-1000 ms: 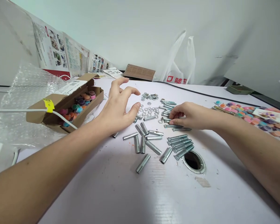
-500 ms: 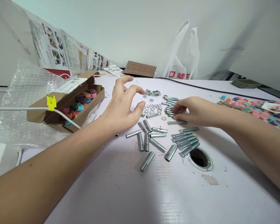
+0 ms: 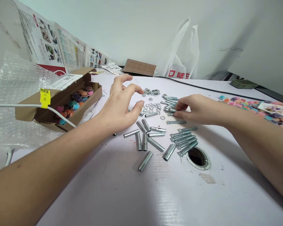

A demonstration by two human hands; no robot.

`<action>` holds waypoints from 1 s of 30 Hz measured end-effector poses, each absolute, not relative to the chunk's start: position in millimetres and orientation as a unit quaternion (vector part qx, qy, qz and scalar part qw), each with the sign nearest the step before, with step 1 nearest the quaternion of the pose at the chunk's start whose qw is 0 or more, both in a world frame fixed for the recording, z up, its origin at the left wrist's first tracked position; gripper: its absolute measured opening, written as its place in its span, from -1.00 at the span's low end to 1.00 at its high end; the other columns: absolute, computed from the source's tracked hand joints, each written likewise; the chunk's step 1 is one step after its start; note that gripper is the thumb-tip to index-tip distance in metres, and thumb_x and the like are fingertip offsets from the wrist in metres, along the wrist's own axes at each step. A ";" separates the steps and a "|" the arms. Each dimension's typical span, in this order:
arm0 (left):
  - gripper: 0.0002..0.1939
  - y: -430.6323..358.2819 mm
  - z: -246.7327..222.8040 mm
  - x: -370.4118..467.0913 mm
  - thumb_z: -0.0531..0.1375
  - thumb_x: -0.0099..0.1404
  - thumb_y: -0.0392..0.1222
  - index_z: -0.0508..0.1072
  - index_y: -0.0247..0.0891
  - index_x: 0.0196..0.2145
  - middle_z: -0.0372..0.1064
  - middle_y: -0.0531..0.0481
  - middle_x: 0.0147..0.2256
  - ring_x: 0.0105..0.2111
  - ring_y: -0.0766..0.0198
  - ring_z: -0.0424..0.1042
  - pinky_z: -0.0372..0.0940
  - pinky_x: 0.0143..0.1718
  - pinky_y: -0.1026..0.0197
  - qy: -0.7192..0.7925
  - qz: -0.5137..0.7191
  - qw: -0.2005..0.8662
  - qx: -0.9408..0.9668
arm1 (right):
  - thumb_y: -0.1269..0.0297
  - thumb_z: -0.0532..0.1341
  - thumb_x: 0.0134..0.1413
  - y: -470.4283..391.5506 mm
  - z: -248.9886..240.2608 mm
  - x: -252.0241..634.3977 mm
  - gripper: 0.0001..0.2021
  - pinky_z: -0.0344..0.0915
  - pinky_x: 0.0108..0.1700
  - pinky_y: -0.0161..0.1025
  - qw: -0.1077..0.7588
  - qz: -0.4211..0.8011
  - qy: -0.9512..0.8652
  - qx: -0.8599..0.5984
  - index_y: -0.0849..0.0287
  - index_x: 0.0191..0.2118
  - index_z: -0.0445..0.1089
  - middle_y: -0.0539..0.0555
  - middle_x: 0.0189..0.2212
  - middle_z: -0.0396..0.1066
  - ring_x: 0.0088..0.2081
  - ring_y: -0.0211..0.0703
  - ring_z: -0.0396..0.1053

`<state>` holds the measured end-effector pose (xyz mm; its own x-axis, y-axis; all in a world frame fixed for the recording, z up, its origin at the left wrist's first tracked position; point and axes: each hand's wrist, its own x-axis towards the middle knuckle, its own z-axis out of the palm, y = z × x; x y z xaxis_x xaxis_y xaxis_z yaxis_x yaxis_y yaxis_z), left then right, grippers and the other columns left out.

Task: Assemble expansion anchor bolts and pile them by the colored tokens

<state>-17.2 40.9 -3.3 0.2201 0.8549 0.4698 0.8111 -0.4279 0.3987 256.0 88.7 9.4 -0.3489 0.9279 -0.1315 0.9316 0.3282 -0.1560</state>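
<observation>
My left hand [image 3: 121, 105] hovers over the left side of the hardware, its fingers spread and nothing between them. Under and beside it lie flat washers [image 3: 152, 108], a small heap of nuts [image 3: 151, 92] and several slotted metal sleeves [image 3: 156, 144]. My right hand [image 3: 191, 108] reaches into a row of bolts [image 3: 171, 99]; its thumb and fingers pinch the end of one bolt [image 3: 170, 114], partly hidden by the fingertips. Just below it a single bolt [image 3: 176, 122] lies apart. Closer to me rests a second group of bolts [image 3: 185, 142].
A cardboard box [image 3: 91, 99] of colourful caps stands at left, with bubble wrap [image 3: 4, 103] and a white cable [image 3: 19, 105] beside it. A round table hole [image 3: 199, 157] sits by the nearer bolts. More colourful caps [image 3: 247, 105] lie at right; a plastic bag [image 3: 181, 59] stands behind.
The whole view has shifted slightly left and up. My right hand stays at the row of bolts, its fingertips a little changed around one bolt; my left hand keeps its spread pose.
</observation>
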 end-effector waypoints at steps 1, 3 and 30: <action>-0.71 40.8 -3.5 -17.3 0.19 0.32 -0.14 0.43 -0.13 0.00 0.02 -0.16 0.32 0.24 -0.11 0.21 0.26 0.21 -0.18 0.533 0.324 0.033 0.781 | 0.09 0.21 0.13 88.3 11.7 257.2 -0.79 0.30 -0.35 -0.15 -0.012 -0.091 0.819 0.566 0.10 -0.25 0.48 0.06 -0.25 0.54 -0.36 -0.13 0.42; -0.71 40.6 -4.2 -17.6 0.18 0.33 -0.13 0.43 -0.12 0.00 0.03 -0.15 0.31 0.22 -0.08 0.24 0.26 0.21 -0.17 0.527 0.324 0.030 0.785 | 0.09 0.22 0.15 85.2 15.9 256.4 -0.79 0.31 -0.32 -0.14 -0.070 -0.067 0.826 0.556 0.13 -0.26 0.46 0.08 -0.28 0.53 -0.36 -0.13 0.42; -0.91 45.6 -9.6 -10.3 0.13 0.34 -0.30 0.42 -0.22 -0.22 0.57 -0.03 -0.19 -0.14 0.21 0.55 0.42 -0.08 0.15 0.482 0.437 0.266 0.711 | 0.20 0.15 0.23 36.0 -9.3 200.7 -0.84 0.30 -0.18 -0.16 -0.264 -0.083 0.880 0.385 0.14 -0.15 0.36 0.08 -0.32 0.47 -0.24 -0.10 0.39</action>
<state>-10.3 45.6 -9.6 0.1525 0.9184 0.3652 0.4541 -0.3933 0.7995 200.7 36.0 -9.3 -0.5638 0.7218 0.4015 0.6344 0.6897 -0.3490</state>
